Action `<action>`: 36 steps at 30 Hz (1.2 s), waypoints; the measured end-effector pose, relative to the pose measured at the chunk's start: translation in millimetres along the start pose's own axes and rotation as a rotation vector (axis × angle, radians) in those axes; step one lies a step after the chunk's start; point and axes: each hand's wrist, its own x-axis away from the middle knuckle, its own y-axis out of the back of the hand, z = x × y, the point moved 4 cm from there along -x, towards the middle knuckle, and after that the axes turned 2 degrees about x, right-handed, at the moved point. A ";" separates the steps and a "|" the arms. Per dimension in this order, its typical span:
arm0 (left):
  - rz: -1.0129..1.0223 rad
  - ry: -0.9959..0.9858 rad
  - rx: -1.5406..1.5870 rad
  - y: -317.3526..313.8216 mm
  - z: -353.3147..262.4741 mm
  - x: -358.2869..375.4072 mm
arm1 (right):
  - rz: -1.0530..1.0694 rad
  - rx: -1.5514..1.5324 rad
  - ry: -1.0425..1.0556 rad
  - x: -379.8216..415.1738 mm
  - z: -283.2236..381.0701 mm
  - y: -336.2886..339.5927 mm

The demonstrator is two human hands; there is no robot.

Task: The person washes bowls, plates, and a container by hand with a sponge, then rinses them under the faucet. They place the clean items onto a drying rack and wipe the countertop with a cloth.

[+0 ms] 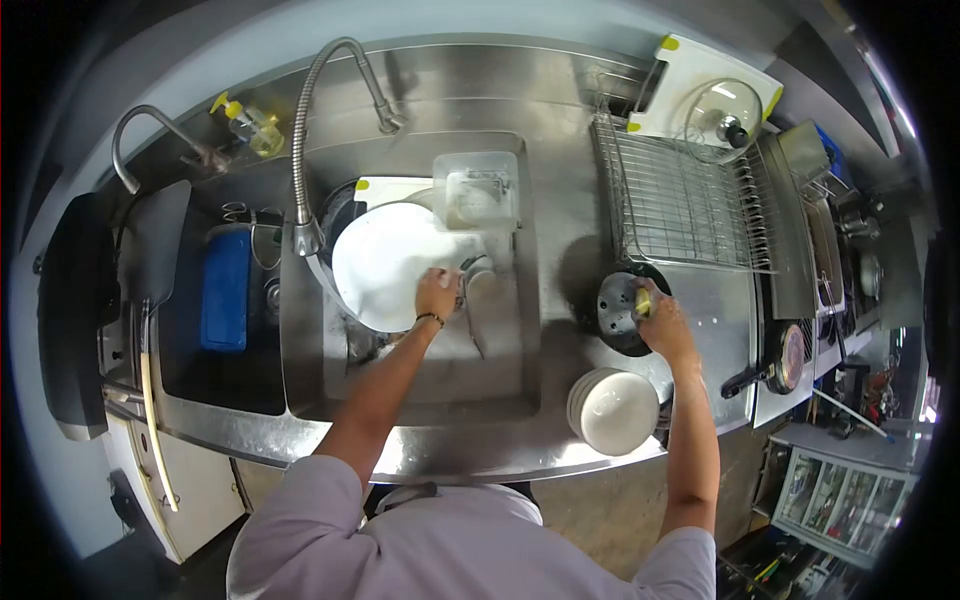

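Note:
Over the sink, my left hand (438, 293) is at the right edge of a large white round dish (385, 262), fingers bent; what they hold, if anything, is too small to make out. Beside it lie a small cup-like item (482, 284) and a thin utensil (473, 325). My right hand (662, 318) is closed on a yellow sponge (642, 300), over a dark round bowl (616, 302) with a grey, speckled inside, on the steel counter. A stack of white bowls (618, 412) stands near the counter's front edge.
A clear plastic container (476, 192) is at the sink's back. The flexible faucet (307, 237) hangs over the dish. A blue board (226, 290) stands in the left basin. The wire rack (690, 195), glass lid (722, 115) and small pan (787, 358) are right.

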 end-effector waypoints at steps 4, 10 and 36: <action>-0.693 0.280 -0.414 68.2 57.7 14.9 | 0.012 0.154 0.110 -14.6 -8.1 -23.1; -0.434 0.530 -0.294 118.7 94.9 14.7 | 0.051 0.305 0.189 -14.8 2.6 -31.0; -0.129 -0.209 0.911 180.8 7.6 135.3 | -0.331 -0.221 0.426 -25.0 287.8 -176.3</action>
